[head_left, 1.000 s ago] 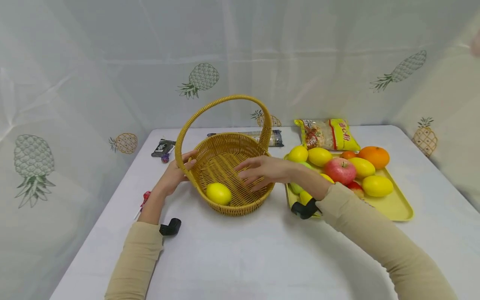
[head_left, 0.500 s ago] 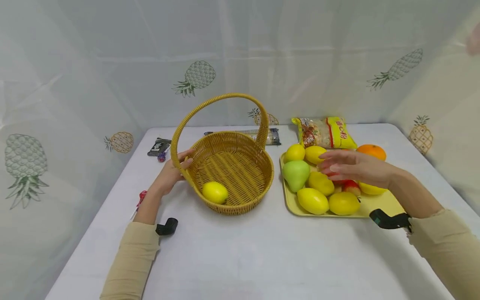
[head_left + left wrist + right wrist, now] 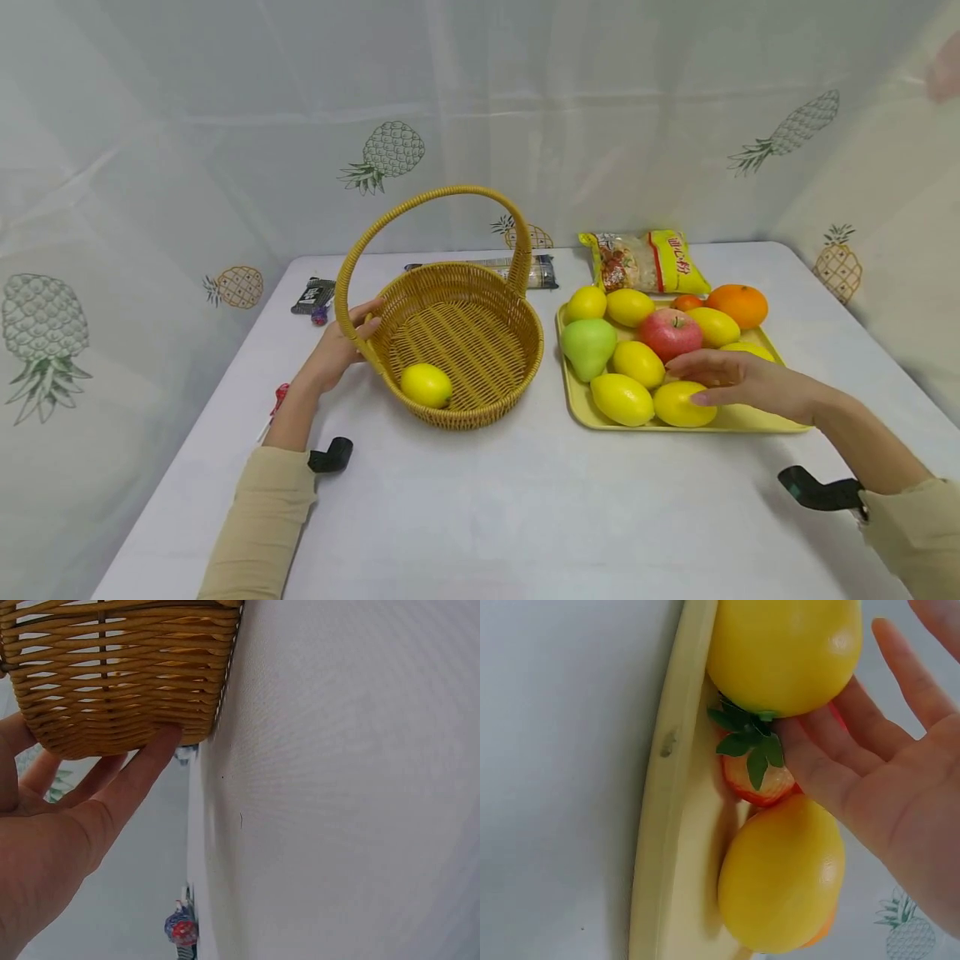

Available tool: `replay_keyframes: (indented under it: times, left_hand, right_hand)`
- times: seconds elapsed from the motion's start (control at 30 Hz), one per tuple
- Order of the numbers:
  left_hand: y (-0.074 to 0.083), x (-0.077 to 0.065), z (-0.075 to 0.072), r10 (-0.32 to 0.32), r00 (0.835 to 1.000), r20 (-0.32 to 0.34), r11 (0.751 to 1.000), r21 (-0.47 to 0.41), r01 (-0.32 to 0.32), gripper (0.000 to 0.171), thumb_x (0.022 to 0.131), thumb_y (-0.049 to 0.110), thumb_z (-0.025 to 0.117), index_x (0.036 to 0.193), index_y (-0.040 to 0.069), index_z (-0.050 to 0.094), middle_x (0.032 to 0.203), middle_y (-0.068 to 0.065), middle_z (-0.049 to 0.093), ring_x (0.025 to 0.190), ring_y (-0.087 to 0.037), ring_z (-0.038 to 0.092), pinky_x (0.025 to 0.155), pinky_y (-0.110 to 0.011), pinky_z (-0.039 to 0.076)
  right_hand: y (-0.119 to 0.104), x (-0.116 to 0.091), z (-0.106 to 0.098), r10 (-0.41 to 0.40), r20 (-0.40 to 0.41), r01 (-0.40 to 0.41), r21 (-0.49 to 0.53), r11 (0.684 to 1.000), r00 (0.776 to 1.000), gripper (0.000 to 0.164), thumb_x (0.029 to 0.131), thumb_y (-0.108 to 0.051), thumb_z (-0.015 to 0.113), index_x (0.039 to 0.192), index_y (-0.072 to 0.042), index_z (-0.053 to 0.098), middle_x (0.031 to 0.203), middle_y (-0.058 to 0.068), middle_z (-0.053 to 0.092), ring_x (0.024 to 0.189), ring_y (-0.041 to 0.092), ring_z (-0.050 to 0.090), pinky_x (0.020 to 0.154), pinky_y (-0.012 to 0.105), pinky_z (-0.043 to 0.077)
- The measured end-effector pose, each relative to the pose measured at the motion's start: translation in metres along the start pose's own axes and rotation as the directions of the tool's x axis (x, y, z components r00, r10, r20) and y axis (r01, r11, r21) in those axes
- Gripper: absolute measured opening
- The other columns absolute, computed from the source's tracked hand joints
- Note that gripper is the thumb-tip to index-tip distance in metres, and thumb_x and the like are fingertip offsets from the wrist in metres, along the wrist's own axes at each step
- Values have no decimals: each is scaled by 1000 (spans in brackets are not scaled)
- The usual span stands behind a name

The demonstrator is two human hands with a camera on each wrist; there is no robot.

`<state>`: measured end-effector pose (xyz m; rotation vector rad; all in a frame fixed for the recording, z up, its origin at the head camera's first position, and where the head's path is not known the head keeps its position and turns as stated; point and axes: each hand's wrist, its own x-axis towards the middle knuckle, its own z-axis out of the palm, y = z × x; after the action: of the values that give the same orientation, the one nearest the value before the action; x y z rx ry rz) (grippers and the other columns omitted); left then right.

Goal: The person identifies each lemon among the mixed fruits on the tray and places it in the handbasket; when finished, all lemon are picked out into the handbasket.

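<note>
A woven basket [image 3: 457,417] with a tall arched handle stands on the table. My left hand [image 3: 337,350] holds its left rim beside the handle's base; in the left wrist view the fingers [image 3: 139,776] lie against the outer weave. One lemon [image 3: 426,385] rests inside the basket. My right hand [image 3: 757,385] hovers over the front of a yellow tray [image 3: 750,422], fingers loosely extended and holding nothing. Its thumb overlaps the front lemon [image 3: 677,405]. The right wrist view shows a strawberry [image 3: 757,776] between two lemons, close to the fingertips.
The tray also bears a green pear [image 3: 588,347], a red apple [image 3: 670,335], an orange [image 3: 738,306] and several more lemons. Behind it lies a yellow noodle bag [image 3: 645,262]. A long packet [image 3: 542,272] is behind the basket. A black packet [image 3: 313,296] and a lollipop [image 3: 281,392] lie left.
My right hand has left the basket's inside and moved right, then lowered to the front of the tray. My left hand stays on the basket rim, and the lemon stays inside.
</note>
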<state>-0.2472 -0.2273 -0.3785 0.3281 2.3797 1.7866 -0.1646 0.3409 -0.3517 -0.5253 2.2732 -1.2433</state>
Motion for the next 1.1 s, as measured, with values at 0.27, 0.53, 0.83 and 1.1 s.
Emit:
replay_keyframes:
  times: [0.27, 0.53, 0.83, 1.1]
  left_hand:
    - [-2, 4, -3, -4, 1000, -6, 1000, -1, 4, 57, 103, 31, 49, 152, 9, 30, 149, -22, 35, 126, -41, 43, 97, -59, 42]
    - [-2, 2, -3, 2, 1000, -16, 1000, -11, -2, 56, 103, 29, 48, 152, 8, 31, 147, -24, 36, 125, -41, 45, 96, -58, 43]
    - [-3, -1, -3, 5, 1000, -14, 1000, -12, -5, 57, 103, 31, 49, 152, 8, 30, 147, -24, 36, 124, -42, 45, 96, -58, 43]
    - [-4, 1, -1, 4, 1000, -7, 1000, -21, -4, 57, 103, 30, 49, 152, 7, 31, 148, -23, 35, 125, -42, 45, 96, -56, 44]
  right_hand:
    - [-2, -1, 7, 8, -65, -25, -258, 966, 998, 50, 88, -26, 72, 134, -14, 56, 136, 17, 49, 110, 13, 47, 86, 24, 49]
    - [-5, 3, 5, -55, -83, 21, -367, 930, 995, 50, 84, -30, 76, 129, -14, 61, 129, 11, 57, 104, 11, 48, 85, 24, 48]
    - [-38, 8, -19, -13, -90, -13, -279, 960, 996, 46, 92, -25, 67, 136, -19, 55, 134, 4, 54, 112, 14, 53, 88, 31, 48]
    - [-90, 47, -12, -32, 0, 32, -94, 995, 999, 51, 95, -22, 62, 142, -11, 44, 143, 13, 44, 118, 33, 51, 87, 40, 53]
